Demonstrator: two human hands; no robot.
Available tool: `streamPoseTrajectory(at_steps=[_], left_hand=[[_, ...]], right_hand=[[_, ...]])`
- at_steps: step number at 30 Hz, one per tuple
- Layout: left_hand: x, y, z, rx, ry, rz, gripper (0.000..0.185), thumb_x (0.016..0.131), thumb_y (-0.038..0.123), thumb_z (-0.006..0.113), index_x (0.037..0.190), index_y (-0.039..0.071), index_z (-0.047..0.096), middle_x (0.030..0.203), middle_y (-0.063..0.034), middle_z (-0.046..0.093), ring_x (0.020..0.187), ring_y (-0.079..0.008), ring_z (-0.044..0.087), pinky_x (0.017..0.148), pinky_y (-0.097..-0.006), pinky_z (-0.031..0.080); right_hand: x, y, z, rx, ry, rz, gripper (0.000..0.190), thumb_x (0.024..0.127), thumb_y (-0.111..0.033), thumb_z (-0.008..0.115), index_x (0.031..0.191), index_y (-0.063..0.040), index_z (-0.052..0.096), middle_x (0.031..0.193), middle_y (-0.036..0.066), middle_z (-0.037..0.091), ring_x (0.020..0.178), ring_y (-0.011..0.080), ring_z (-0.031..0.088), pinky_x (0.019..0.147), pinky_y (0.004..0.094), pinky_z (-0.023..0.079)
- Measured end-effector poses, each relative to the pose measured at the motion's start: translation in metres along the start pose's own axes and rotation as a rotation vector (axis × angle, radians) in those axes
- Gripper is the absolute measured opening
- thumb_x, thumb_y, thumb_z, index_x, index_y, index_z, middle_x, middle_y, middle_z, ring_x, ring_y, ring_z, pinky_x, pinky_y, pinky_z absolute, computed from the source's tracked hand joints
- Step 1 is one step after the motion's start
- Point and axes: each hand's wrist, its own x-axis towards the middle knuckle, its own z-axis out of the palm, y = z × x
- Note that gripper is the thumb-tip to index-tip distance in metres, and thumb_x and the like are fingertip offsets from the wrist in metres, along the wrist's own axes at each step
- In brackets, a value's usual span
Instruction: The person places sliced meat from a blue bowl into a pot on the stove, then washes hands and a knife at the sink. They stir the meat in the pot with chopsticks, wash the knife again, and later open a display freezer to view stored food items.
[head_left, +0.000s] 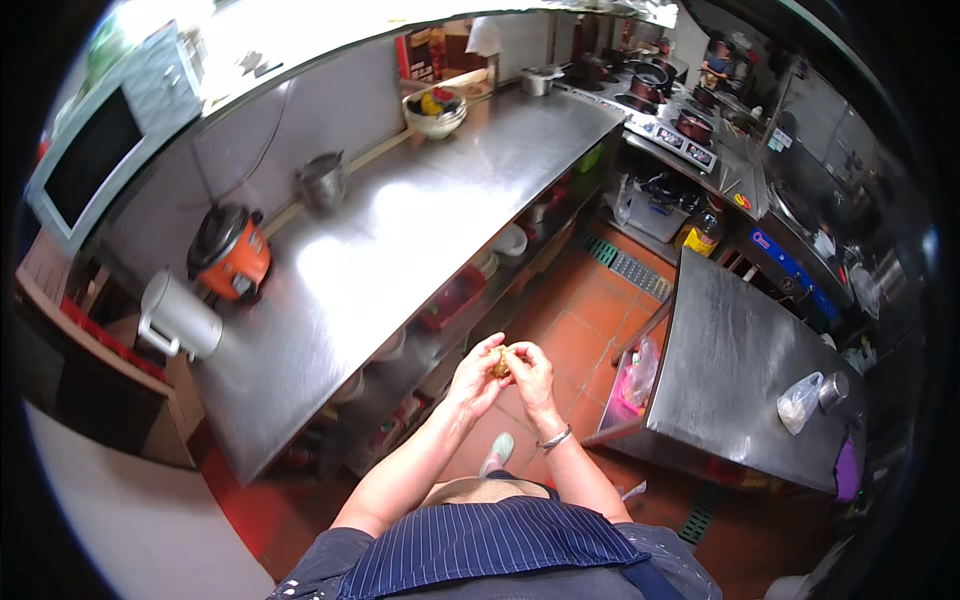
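In front of my apron, my left hand (477, 381) and my right hand (533, 377) meet around a small yellowish-brown item (500, 363), too small to identify. The fingers of both hands touch it. A bracelet (555, 438) circles my right wrist. To the left stretches a long stainless steel counter (450, 169), bearing an orange rice cooker (234, 259) with a black lid, a pale plastic pitcher (180, 316) and a metal pot (322, 181).
A lower metal table (731, 352) on the right holds a plastic bag (799, 403) and a metal cup (833, 391). Bowls with colourful items (435, 111) stand on the counter's far part. Beyond are cooktops (664, 131) with pots. Dishes sit on shelves underneath. A person (718, 66) appears far back.
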Motion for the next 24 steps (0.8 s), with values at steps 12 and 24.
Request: streamPoseTrajectory(at_steps=[12, 24], left_hand=[[0.213, 0.003, 0.095, 0.181, 0.093, -0.002, 0.028, 0.081, -0.002, 0.044, 0.108, 0.005, 0.047, 0.090, -0.0054, 0.055, 0.075, -0.0132, 0.054, 0.053, -0.0201, 0.039], [0.468, 0.005, 0.178, -0.003, -0.107, -0.181, 0.025, 0.086, -0.001, 0.036, 0.108, 0.009, 0.045, 0.100, -0.0110, 0.053, 0.082, -0.0205, 0.055, 0.055, -0.0257, 0.046]], right_hand=[[0.204, 0.005, -0.061, -0.174, 0.198, 0.110, 0.012, 0.082, -0.011, 0.051, 0.084, 0.000, 0.050, 0.067, 0.003, 0.052, 0.054, 0.0083, 0.051, 0.043, 0.0220, 0.043], [0.424, 0.011, -0.145, 0.216, 0.495, 0.113, 0.010, 0.088, -0.011, 0.041, 0.089, -0.002, 0.044, 0.075, 0.004, 0.050, 0.055, 0.0069, 0.047, 0.049, 0.0210, 0.042]])
